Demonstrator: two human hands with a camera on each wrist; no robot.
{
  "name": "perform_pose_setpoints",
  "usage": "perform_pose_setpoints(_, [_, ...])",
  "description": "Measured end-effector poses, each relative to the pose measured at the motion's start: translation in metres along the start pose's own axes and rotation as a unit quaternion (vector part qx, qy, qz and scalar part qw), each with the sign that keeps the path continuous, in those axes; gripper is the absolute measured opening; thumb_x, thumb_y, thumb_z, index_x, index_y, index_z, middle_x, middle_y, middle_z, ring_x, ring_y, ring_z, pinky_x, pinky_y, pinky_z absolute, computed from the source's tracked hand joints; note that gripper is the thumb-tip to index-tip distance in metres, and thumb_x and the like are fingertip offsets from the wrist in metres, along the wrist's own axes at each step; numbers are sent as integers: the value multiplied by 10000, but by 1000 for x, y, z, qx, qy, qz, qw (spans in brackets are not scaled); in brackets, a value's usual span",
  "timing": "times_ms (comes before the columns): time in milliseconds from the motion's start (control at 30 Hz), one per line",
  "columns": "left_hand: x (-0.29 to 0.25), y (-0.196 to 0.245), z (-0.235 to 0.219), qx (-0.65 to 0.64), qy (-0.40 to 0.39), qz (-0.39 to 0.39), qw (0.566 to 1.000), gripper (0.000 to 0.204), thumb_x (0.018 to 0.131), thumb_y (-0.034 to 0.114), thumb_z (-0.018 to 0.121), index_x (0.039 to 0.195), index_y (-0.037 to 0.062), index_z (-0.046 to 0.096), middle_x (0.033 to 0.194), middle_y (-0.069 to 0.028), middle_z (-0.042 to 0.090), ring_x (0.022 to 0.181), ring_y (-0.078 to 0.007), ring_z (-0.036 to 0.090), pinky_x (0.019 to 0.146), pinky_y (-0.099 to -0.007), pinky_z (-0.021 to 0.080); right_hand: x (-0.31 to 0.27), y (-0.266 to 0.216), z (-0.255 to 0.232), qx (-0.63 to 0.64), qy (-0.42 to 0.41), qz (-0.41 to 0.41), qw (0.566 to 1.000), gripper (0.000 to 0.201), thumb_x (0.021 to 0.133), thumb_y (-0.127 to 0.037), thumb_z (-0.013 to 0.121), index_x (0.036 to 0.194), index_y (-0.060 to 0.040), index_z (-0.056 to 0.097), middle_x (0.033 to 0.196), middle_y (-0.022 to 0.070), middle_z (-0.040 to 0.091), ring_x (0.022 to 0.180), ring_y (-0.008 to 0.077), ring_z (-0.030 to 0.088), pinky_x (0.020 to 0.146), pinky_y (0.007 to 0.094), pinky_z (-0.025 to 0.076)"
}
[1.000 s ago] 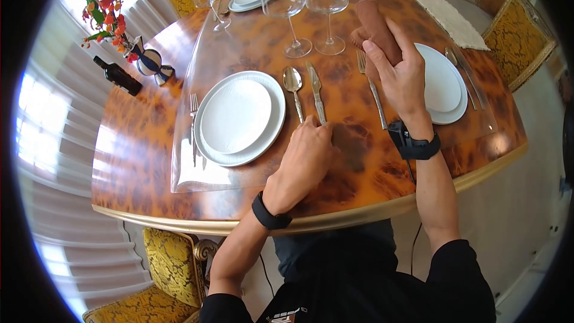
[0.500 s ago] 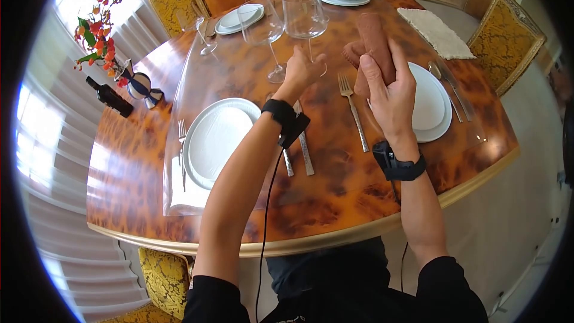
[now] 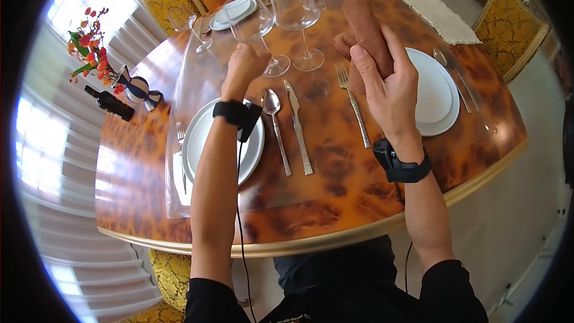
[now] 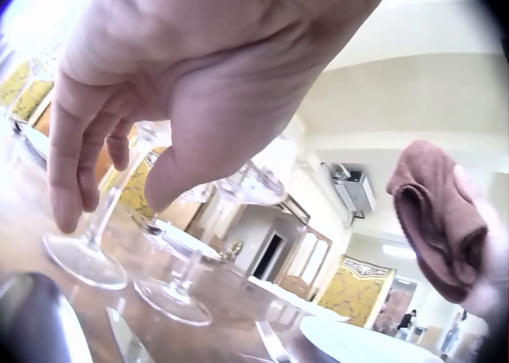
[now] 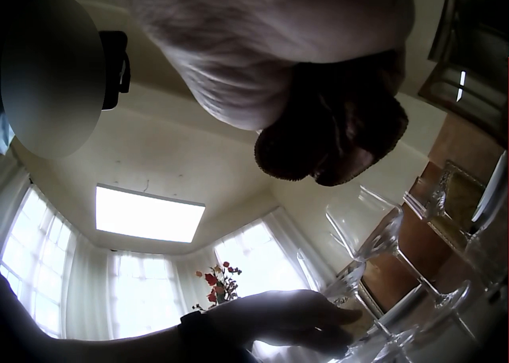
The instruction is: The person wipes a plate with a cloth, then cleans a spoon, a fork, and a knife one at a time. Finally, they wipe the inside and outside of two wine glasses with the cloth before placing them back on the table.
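Note:
My left hand [image 3: 245,69] hovers at the left wine glass [image 3: 248,15], its fingers loosely bent and pointing down beside the stem. In the left wrist view a gap separates the thumb from the fingers [image 4: 67,164], and nothing is held. A second wine glass [image 3: 294,9] stands just to the right. My right hand [image 3: 391,96] grips a folded brown cloth napkin [image 3: 365,21], thumb on the near side, raised above the table. Below the glasses lie a spoon [image 3: 271,104] and a knife [image 3: 297,125]. A fork [image 3: 353,101] lies left of the right-hand plates.
Stacked white plates [image 3: 194,143] sit under my left forearm, another stack [image 3: 433,90] beyond my right hand. A dark bottle [image 3: 110,104] and a flower vase [image 3: 139,88] stand at the left. A cream placemat [image 3: 439,18] lies at the far right edge.
My left hand has left the spoon and knife handles, reached forward to the glasses, then shifted left to the left glass. The right hand keeps its hold on the napkin.

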State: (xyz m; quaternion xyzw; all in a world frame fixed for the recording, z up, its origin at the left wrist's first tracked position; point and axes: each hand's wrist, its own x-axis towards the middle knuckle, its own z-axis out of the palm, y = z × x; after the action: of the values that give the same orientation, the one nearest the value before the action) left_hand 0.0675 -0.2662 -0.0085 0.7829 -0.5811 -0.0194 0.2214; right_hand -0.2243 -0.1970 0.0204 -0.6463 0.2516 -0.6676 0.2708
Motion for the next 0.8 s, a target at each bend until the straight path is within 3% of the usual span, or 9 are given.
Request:
perform_pose_setpoints(100, [3,10,2,-181,-19,-26,983,533,862,386,705,1061,-107,656,1080,-242,710,1039,-365,685,858,-408,536,1,-2,-1,-37,-7,-16,999,391,963,-215,685,1271,7,593,964,110,746,895,199,719,790,315,541])
perform_pose_setpoints(200, [43,-20,46,-331,-29,47,942,432,972,351,628,1048,-72,676,995,-160,728,918,-237,718,791,-365,545,0,2,-1,-29,-7,-1,1000,404,961,-214,687,1281,13,586,980,113,741,899,205,720,799,317,539])
perform_pose_setpoints(300, [38,-8,36,-460,-55,-14,886,382,1001,298,588,1039,-74,667,912,-123,710,787,-220,691,709,-345,541,0,4,-2,-8,-18,19,1000,425,958,-214,692,1292,25,583,1032,132,731,936,228,715,824,327,535])
perform_pose_setpoints(400, [50,-17,14,-482,35,-20,875,375,998,302,579,991,-63,663,775,-79,643,666,-177,633,671,-321,548,-1,17,-4,-85,-9,-3,996,442,952,-209,699,1301,36,585,1071,156,717,975,258,703,851,343,529])
perform_pose_setpoints(533, [14,4,-51,-444,151,67,881,351,1003,310,575,936,-26,653,645,-21,506,579,-113,552,591,-280,549,-3,9,0,-95,-7,-44,995,457,942,-193,707,1321,31,586,1095,180,699,991,280,686,861,356,524])
perform_pose_setpoints(567, [-2,15,-59,-452,168,91,871,358,1037,325,537,998,-12,651,631,-1,466,542,-88,498,515,-259,486,-3,6,2,-104,-10,-66,992,462,936,-185,712,1329,22,587,1090,176,696,979,278,681,853,356,524])
perform_pose_setpoints(700, [-95,61,-75,-483,99,121,862,351,1083,322,464,1103,10,622,633,35,411,508,-54,393,454,-251,362,7,-23,7,-163,-7,-168,972,469,887,-174,754,1323,-54,630,1080,153,665,894,273,658,778,359,529])
perform_pose_setpoints(767, [-129,75,-65,-468,69,147,869,298,1079,273,482,1081,2,605,659,26,451,533,-67,420,476,-260,367,11,-50,13,-175,-9,-202,964,466,863,-189,778,1306,-108,659,1061,150,649,872,275,653,747,361,535])
perform_pose_setpoints(800, [-144,87,-64,-403,137,200,882,264,1059,173,467,1069,-58,594,679,-208,568,573,-368,529,568,-425,441,11,-65,14,-196,-35,-221,955,472,830,-202,797,1284,-153,680,1035,141,632,859,277,649,720,360,542])
